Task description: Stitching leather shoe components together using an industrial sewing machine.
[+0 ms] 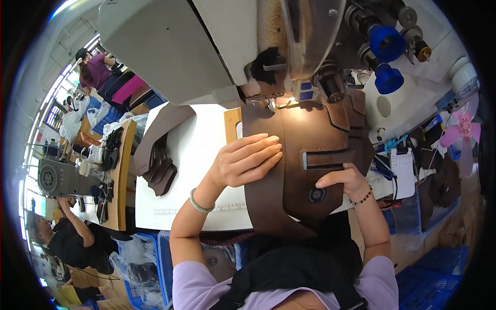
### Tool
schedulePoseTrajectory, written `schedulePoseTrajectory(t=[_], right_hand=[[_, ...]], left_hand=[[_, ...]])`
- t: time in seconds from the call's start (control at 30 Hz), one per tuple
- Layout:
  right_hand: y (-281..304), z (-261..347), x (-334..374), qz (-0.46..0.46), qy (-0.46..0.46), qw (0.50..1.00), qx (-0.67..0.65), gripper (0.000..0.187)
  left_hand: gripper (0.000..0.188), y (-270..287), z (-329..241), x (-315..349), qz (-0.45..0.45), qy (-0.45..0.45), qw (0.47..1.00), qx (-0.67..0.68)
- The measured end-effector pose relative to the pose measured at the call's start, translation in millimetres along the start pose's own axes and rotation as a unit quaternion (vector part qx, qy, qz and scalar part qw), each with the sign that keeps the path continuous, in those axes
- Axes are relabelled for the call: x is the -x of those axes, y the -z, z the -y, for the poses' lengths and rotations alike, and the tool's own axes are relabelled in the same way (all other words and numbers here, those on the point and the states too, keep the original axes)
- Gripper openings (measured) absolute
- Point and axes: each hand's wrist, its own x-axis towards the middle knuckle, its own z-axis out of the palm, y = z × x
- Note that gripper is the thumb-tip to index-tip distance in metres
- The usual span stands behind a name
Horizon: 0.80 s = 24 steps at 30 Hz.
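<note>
A brown leather panel [310, 129] lies under the lit needle area of a sewing machine [170, 51]. It has a stitched rectangular slot [323, 159], stitched pockets at its far right and a round dark emblem [316, 194]. A long brown leather strip [263, 191] runs along its left side toward my body. My left hand [249, 161] rests flat on this strip, fingers stretched out and close together. At the panel's right part, my right hand [349, 181] grips the leather, thumb on top beside the slot; its other fingers are mostly hidden.
Stacked brown leather pieces [160, 165] lie on the white table [206, 129] at left. Blue tension knobs [387, 44] stick out from the machine. A pink fan [464, 126] stands at right. Blue crates [436, 279] flank me. People work at left, one beside a grey machine [67, 178].
</note>
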Motion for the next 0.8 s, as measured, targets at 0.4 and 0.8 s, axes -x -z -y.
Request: schedulePoseTrajectory(t=[0.4,0.8], right_hand=[[15.3,-4.0,-9.0,0.052,0.020,0.998,0.026,0.048],[17.6,11.5,-15.5,0.077,0.063,0.987,0.128,0.054]], left_hand=[[0.015,-1.4,0.3,-1.6,-0.006,-0.008,1.000,-0.011],[0.012,6.1,-0.8,-10.2,-0.001,0.009,1.000,-0.012]])
